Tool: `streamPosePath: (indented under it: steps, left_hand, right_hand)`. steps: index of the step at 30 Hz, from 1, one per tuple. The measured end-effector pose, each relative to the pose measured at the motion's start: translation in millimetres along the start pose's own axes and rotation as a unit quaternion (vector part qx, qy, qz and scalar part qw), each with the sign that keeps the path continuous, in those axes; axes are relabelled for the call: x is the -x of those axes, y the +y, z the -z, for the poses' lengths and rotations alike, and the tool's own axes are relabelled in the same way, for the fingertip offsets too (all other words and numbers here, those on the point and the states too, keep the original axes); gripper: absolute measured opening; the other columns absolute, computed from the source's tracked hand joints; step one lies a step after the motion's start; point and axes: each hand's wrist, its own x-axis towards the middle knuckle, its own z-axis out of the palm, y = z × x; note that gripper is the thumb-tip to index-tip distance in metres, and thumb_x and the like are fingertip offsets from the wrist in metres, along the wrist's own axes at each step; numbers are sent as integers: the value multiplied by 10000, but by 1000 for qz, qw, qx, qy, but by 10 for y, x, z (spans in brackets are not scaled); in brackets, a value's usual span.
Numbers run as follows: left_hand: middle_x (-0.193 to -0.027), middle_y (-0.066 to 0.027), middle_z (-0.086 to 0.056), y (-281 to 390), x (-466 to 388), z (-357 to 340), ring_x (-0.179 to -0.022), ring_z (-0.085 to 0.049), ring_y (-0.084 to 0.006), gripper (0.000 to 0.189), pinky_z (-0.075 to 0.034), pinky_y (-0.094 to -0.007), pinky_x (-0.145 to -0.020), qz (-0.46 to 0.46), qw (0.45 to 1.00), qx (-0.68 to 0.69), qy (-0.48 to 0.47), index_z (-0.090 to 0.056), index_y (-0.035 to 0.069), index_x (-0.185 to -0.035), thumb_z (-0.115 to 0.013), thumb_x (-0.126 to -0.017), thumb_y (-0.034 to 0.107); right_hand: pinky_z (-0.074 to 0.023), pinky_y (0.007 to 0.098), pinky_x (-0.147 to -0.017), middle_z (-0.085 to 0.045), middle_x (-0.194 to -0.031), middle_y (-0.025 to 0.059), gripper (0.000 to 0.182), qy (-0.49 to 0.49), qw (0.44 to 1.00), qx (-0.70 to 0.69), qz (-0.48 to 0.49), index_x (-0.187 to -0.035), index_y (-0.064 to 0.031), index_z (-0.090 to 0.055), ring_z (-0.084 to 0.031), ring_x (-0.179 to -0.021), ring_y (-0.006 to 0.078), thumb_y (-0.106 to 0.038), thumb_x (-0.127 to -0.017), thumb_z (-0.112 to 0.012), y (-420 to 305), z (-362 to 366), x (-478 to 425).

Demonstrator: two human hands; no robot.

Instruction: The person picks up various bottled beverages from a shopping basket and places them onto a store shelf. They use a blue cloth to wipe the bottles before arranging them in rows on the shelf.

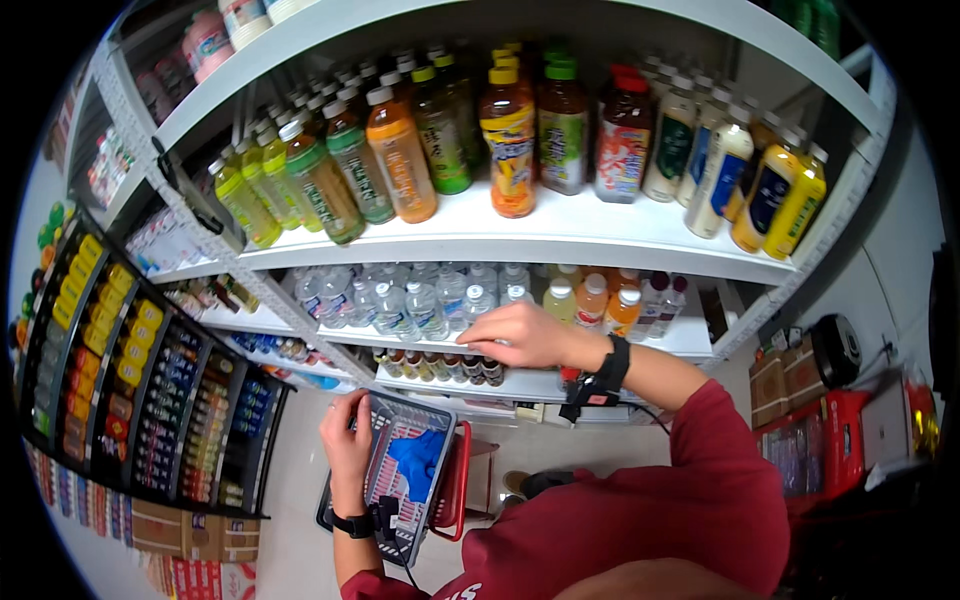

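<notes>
My right hand [517, 336] is held out in front of the shelf with clear water bottles [420, 307], its fingers bent and reaching left. Nothing shows in its grasp, though the palm side is hidden. My left hand [347, 435] is over the left edge of a grey plastic shopping basket [448, 450], fingers curled upward; whether it touches the rim I cannot tell. A blue cloth or bag [418, 461] lies inside the basket. Bottles of yellow, pink and orange drinks [591, 300] stand right of my right hand. Small dark-capped bottles [435, 366] line the shelf below.
Above, a white metal shelf [465, 251] holds rows of tea and juice bottles [401, 161]. A black rack of packaged goods [150, 375] stands at the left. A red basket [452, 487] adjoins the grey one. Cardboard boxes [784, 382] and a red carton [832, 442] sit at the right.
</notes>
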Motion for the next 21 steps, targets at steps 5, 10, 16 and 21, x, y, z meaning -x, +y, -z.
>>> streamPosePath:
  steps: [5, 10, 16, 21]
  left_hand:
    - [-860, -126, -693, 328, -572, -181, -726, -669, -237, 88, -520, -330, -675, -115, 993, 32, 6, -707, -5, -1007, -702, -918, -4]
    - [-870, -122, -701, 582, -853, -455, -727, -674, -226, 103, -517, -323, -671, -128, 989, 73, 5, -708, -5, -1018, -708, -915, 1]
    - [-869, -113, -707, 529, -920, -705, -726, -680, -197, 113, -522, -311, -672, -93, 994, 61, 10, -716, -4, -1035, -701, -926, 21]
    - [-872, -116, -711, 734, -1165, -732, -732, -680, -185, 125, -523, -305, -684, -107, 993, 36, 36, -713, 0, -1042, -708, -919, 14]
  right_hand:
    - [-587, 366, -688, -745, -923, 102, 158, 22, 981, 185, -43, -1036, -48, -748, -719, -787, 281, -100, -899, -689, -340, 948, 247]
    - [-576, 347, -689, -739, -894, 131, 156, 109, 959, 211, -152, -1041, -8, -741, -722, -768, 274, -52, -918, -655, -395, 1596, 494]
    - [-561, 321, -671, -726, -875, 129, 166, 127, 961, 203, -139, -1041, 6, -735, -709, -739, 239, -20, -905, -643, -266, 1697, 648]
    - [-542, 289, -632, -722, -854, 99, 158, 173, 964, 122, -161, -1059, 18, -728, -693, -726, 165, -2, -920, -657, -113, 1795, 449]
